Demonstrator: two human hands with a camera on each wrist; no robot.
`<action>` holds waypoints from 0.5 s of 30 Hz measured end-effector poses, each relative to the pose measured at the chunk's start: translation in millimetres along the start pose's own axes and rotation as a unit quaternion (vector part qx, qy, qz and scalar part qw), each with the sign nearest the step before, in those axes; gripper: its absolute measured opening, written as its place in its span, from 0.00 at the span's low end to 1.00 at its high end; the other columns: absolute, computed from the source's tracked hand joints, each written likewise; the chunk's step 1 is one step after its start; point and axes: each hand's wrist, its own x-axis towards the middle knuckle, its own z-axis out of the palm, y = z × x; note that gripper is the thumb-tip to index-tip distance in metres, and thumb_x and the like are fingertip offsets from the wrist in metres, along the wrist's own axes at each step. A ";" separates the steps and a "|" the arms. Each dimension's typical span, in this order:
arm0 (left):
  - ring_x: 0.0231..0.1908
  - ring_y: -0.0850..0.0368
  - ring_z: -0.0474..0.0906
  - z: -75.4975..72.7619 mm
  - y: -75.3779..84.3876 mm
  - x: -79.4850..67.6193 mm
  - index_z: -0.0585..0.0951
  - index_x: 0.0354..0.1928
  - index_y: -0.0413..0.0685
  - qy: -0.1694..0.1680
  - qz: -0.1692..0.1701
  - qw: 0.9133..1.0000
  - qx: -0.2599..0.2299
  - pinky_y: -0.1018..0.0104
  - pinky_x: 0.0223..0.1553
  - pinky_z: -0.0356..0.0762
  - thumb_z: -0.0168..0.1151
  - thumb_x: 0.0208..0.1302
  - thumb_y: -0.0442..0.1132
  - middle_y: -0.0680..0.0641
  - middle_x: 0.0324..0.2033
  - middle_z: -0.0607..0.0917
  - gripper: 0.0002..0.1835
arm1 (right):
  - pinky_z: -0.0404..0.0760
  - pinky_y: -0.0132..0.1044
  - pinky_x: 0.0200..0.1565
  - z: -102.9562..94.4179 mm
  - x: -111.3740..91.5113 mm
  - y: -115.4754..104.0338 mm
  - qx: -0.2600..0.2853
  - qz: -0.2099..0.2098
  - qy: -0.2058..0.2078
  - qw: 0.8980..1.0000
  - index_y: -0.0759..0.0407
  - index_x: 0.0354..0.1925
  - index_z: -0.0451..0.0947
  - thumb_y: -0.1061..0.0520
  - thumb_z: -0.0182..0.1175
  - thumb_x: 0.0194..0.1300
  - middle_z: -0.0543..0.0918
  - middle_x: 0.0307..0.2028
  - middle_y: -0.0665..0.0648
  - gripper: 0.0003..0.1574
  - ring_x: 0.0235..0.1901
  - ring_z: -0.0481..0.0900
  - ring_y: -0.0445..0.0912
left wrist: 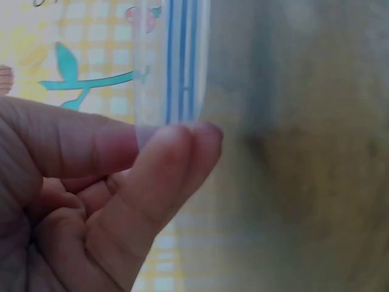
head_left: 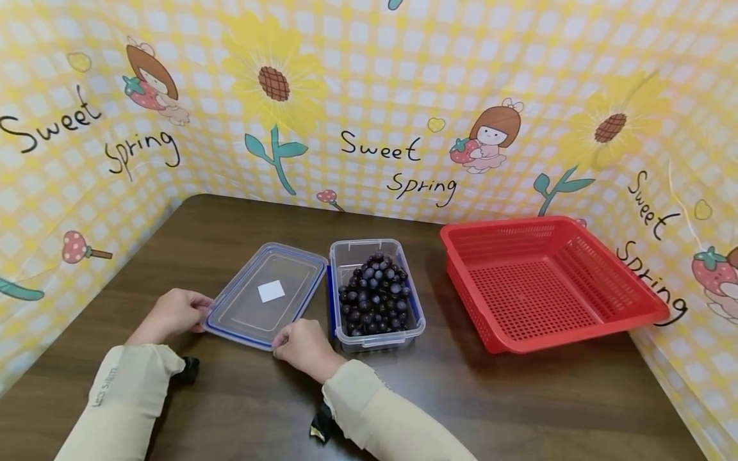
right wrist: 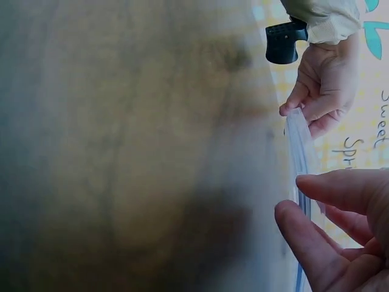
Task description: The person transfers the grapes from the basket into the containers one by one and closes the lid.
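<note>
A clear rectangular lid with a blue seal [head_left: 248, 320] and a white square label lies at the left of a clear plastic container [head_left: 398, 339]. The container holds a heap of dark grapes [head_left: 375, 301]. My left hand [head_left: 175, 312] pinches the lid's near left corner; the left wrist view shows thumb and finger [left wrist: 164, 158] meeting over the blue-striped rim. At the near right corner, my right hand [head_left: 305, 346] holds the lid's edge between thumb and fingers. In the right wrist view, both hands are on the same thin edge of the lid [right wrist: 298, 146].
A red perforated plastic basket [head_left: 536, 298] stands at the right on the dark wooden table [head_left: 230, 410]. A yellow checked cloth [head_left: 375, 83] with printed flowers and lettering hangs around the back and sides. Black straps [head_left: 187, 371] sit at the wrists.
</note>
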 end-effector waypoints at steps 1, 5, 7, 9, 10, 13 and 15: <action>0.23 0.57 0.81 -1.7 0.7 -1.8 0.76 0.45 0.17 -0.003 0.003 1.000 0.000 0.64 0.26 0.80 0.55 0.60 0.26 0.37 0.30 0.85 0.15 | 0.68 0.17 0.29 -1.7 -0.4 -0.7 -0.003 -0.007 0.004 1.000 0.51 0.23 0.87 0.61 0.68 0.50 0.85 0.22 0.41 0.05 0.23 0.76 0.31; 0.23 0.56 0.81 -10.7 4.6 -10.7 0.75 0.45 0.15 -0.017 0.008 1.000 -0.011 0.64 0.27 0.81 0.54 0.62 0.26 0.40 0.28 0.85 0.15 | 0.68 0.17 0.30 -11.2 -1.9 -3.8 -0.008 -0.030 0.027 0.999 0.51 0.23 0.85 0.63 0.67 0.50 0.84 0.22 0.41 0.06 0.23 0.75 0.30; 0.24 0.56 0.82 -15.8 8.9 -15.1 0.73 0.46 0.13 -0.022 0.003 0.999 -0.027 0.64 0.28 0.81 0.53 0.63 0.25 0.41 0.29 0.85 0.15 | 0.68 0.17 0.30 -18.0 -2.5 -5.7 0.001 -0.034 0.036 0.999 0.51 0.23 0.85 0.63 0.67 0.50 0.84 0.22 0.42 0.06 0.23 0.74 0.30; 0.25 0.56 0.82 -20.4 14.3 -18.4 0.72 0.47 0.12 -0.022 0.001 0.999 -0.048 0.63 0.29 0.82 0.52 0.64 0.24 0.39 0.30 0.85 0.16 | 0.68 0.16 0.30 -25.4 -3.3 -7.2 0.006 -0.036 0.042 0.998 0.52 0.23 0.85 0.63 0.67 0.51 0.83 0.23 0.42 0.06 0.24 0.74 0.30; 0.25 0.57 0.82 -22.2 17.6 -19.6 0.72 0.47 0.12 -0.020 0.003 0.998 -0.054 0.63 0.29 0.82 0.52 0.64 0.24 0.39 0.30 0.85 0.15 | 0.68 0.16 0.30 -29.0 -3.4 -7.6 0.006 -0.038 0.046 0.998 0.52 0.24 0.85 0.63 0.67 0.51 0.83 0.23 0.43 0.06 0.24 0.74 0.30; 0.24 0.60 0.81 -25.9 28.1 -21.6 0.72 0.47 0.12 -0.008 0.015 0.998 -0.060 0.66 0.29 0.82 0.52 0.65 0.24 0.38 0.30 0.85 0.15 | 0.68 0.16 0.30 -39.8 -3.9 -7.4 0.010 -0.043 0.061 0.997 0.54 0.24 0.85 0.64 0.67 0.51 0.83 0.24 0.45 0.05 0.25 0.74 0.32; 0.24 0.62 0.81 -27.6 34.3 -21.7 0.73 0.47 0.13 0.000 0.027 0.998 -0.055 0.67 0.28 0.81 0.53 0.66 0.25 0.39 0.29 0.86 0.15 | 0.68 0.16 0.30 -46.4 -4.1 -6.0 0.012 -0.047 0.070 0.996 0.55 0.24 0.85 0.65 0.67 0.52 0.83 0.24 0.47 0.05 0.25 0.74 0.33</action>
